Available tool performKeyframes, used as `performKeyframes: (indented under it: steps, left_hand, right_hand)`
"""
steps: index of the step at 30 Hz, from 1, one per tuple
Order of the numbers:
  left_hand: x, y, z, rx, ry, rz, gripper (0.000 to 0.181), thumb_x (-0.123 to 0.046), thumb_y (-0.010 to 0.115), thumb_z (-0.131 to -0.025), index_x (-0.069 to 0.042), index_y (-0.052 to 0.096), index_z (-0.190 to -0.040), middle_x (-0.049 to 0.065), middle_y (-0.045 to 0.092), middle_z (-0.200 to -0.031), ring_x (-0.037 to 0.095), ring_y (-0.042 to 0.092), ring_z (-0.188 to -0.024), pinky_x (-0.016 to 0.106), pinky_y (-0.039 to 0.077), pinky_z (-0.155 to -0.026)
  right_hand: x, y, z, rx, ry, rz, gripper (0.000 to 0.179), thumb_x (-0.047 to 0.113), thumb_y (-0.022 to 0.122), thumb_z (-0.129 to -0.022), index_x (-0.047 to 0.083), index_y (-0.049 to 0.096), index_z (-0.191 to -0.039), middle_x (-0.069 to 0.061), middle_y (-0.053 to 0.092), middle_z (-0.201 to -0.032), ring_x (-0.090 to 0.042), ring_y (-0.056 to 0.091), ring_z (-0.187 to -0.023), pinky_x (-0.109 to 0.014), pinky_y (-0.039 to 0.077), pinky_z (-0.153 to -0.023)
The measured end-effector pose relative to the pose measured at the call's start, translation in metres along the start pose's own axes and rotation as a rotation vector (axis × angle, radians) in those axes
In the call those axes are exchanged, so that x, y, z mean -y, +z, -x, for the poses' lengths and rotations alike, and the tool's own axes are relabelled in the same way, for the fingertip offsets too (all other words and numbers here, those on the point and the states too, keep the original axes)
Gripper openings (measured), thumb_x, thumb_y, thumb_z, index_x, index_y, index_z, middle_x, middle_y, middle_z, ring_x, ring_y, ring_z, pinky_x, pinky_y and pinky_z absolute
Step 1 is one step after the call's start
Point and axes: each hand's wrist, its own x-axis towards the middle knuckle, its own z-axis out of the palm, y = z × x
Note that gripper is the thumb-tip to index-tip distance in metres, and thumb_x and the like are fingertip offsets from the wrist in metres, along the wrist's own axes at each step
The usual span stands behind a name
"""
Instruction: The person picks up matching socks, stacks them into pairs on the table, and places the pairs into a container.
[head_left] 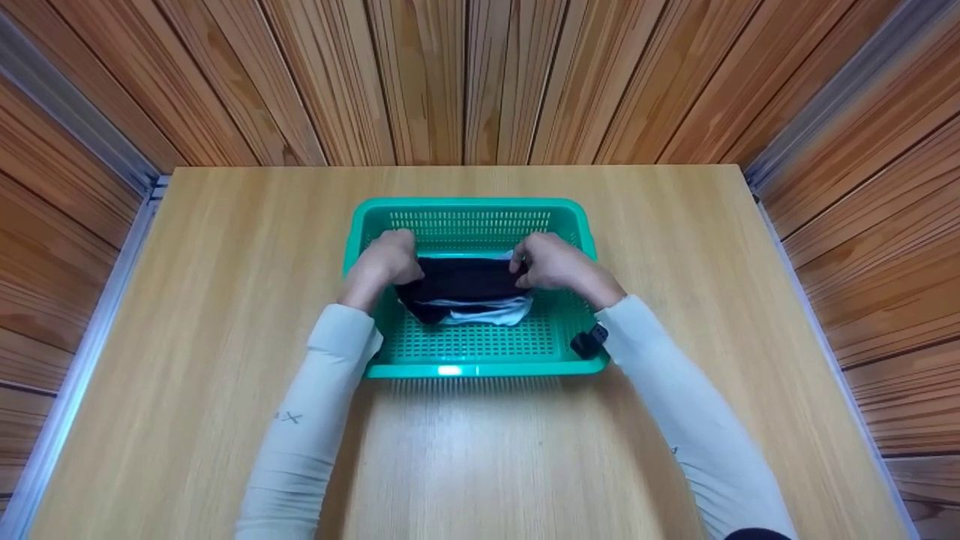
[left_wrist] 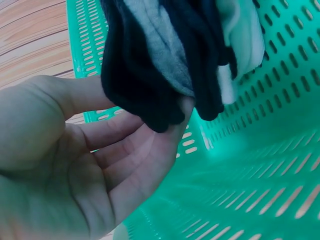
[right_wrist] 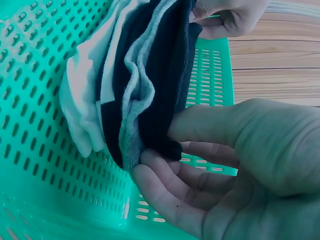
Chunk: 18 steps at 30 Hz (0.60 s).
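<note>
A bundle of folded cloth pieces (head_left: 465,281), black, grey and white in layers and sock-like in look, is held inside a green plastic basket (head_left: 480,370). My left hand (head_left: 388,259) grips its left end; in the left wrist view the thumb lies against the black cloth (left_wrist: 130,75) with fingertips under the grey layer (left_wrist: 165,50). The right end is pinched by my right hand (head_left: 551,262), thumb on the black side and fingers beneath the grey fold (right_wrist: 135,100). White cloth (right_wrist: 82,100) forms the outer layer. How the pieces are folded inside is hidden.
The basket, with slotted walls and floor, stands on a light wood table (head_left: 480,465). Wood-panelled walls (head_left: 427,82) rise behind and at both sides. A small black device (head_left: 589,341) sits at my right wrist, over the basket's front right corner.
</note>
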Motion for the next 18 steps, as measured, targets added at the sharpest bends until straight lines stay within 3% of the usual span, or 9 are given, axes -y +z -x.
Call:
performKeyframes:
  steps: [4,10,15,18]
  left_hand:
    - [-0.001,-0.001,0.0,-0.005,-0.005,-0.012,0.015,-0.016,0.068,-0.101,-0.007,0.059,-0.094,0.003,0.049,-0.082,0.021,0.052,-0.077,0.036,0.046,-0.078]
    - [-0.003,-0.004,0.002,-0.01,0.006,-0.026,0.036,-0.019,0.069,-0.101,-0.012,0.049,-0.071,-0.003,0.036,-0.064,0.017,0.041,-0.062,0.033,0.04,-0.066]
    - [-0.001,-0.011,0.011,-0.02,0.018,-0.009,0.047,-0.025,0.066,-0.103,-0.016,0.042,-0.064,-0.005,0.03,-0.058,0.014,0.029,-0.054,0.03,0.029,-0.055]
    - [0.003,-0.017,0.02,-0.046,0.039,0.016,0.047,-0.028,0.064,-0.105,-0.015,0.044,-0.064,-0.006,0.029,-0.058,0.012,0.027,-0.052,0.029,0.026,-0.052]
  right_hand:
    - [0.001,-0.001,0.001,-0.005,0.006,-0.001,0.021,0.011,0.078,-0.094,0.005,0.077,-0.114,-0.015,0.075,-0.117,-0.016,0.053,-0.071,-0.028,0.043,-0.062]
    - [0.004,-0.008,0.007,-0.003,-0.011,0.025,0.019,0.012,0.077,-0.095,0.007,0.078,-0.113,-0.013,0.074,-0.104,-0.016,0.051,-0.069,-0.027,0.04,-0.06]
    - [0.003,-0.018,0.018,-0.026,-0.024,0.015,0.015,0.014,0.076,-0.096,0.01,0.081,-0.109,-0.01,0.072,-0.095,-0.015,0.05,-0.07,-0.027,0.038,-0.06]
    - [0.0,-0.025,0.026,-0.052,-0.037,-0.037,0.017,0.016,0.075,-0.097,0.01,0.081,-0.111,-0.011,0.072,-0.101,-0.017,0.055,-0.077,-0.028,0.04,-0.065]
